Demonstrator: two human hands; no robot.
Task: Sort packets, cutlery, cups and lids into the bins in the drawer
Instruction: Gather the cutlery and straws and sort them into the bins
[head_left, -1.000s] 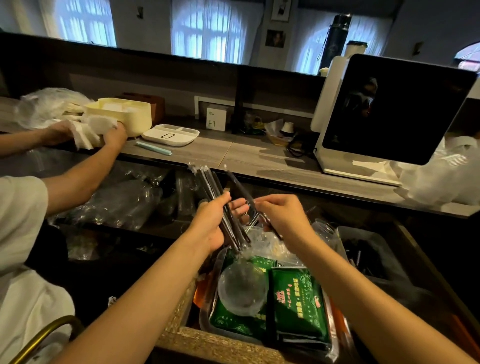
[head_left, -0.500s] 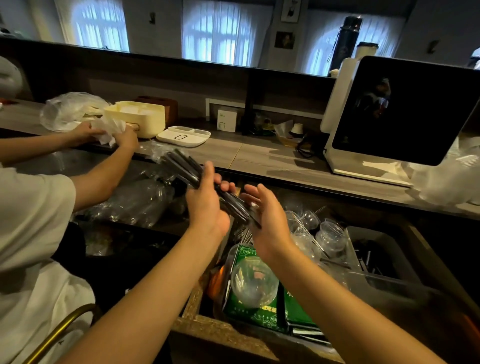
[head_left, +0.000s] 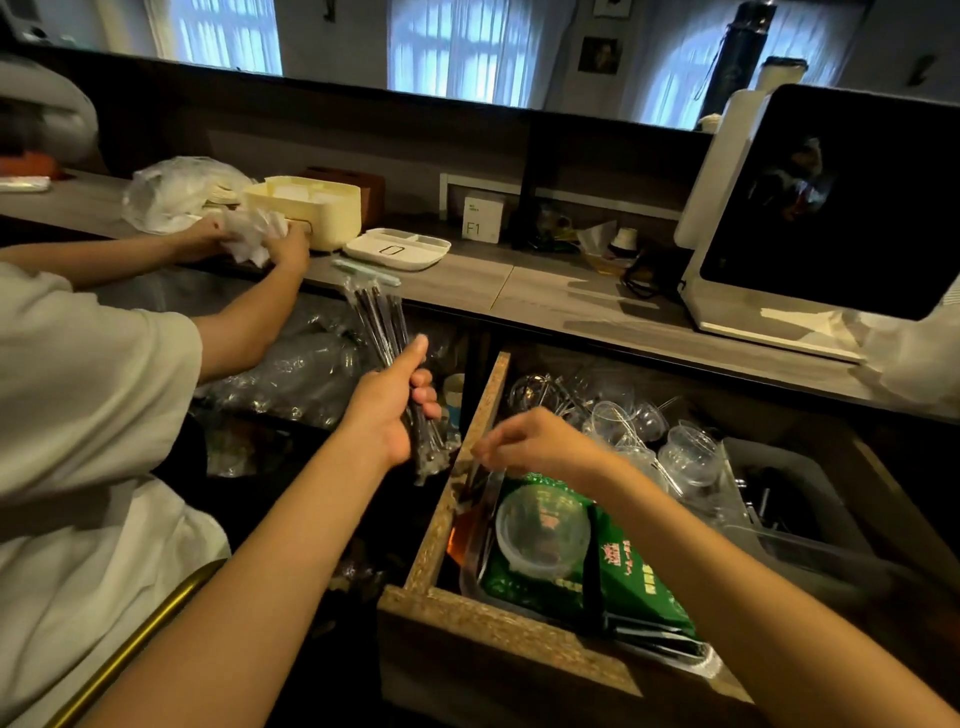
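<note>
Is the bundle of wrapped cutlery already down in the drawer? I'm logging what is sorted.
No: the left hand grips the bundle of wrapped cutlery upright outside the drawer.

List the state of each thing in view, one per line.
drawer: pulled open
left hand: grips wrapped cutlery bundle, upright, left of the drawer
right hand: over the drawer's left edge, fingers curled down; grasp unclear
clear lid: lying on green packets
screen: dark

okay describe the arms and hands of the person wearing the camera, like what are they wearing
Both forearms are bare as far as the frame shows: no sleeves, gloves or watch. No rings or bracelets show on the left hand or the right hand. The fingernails look short and plain where visible.
</note>
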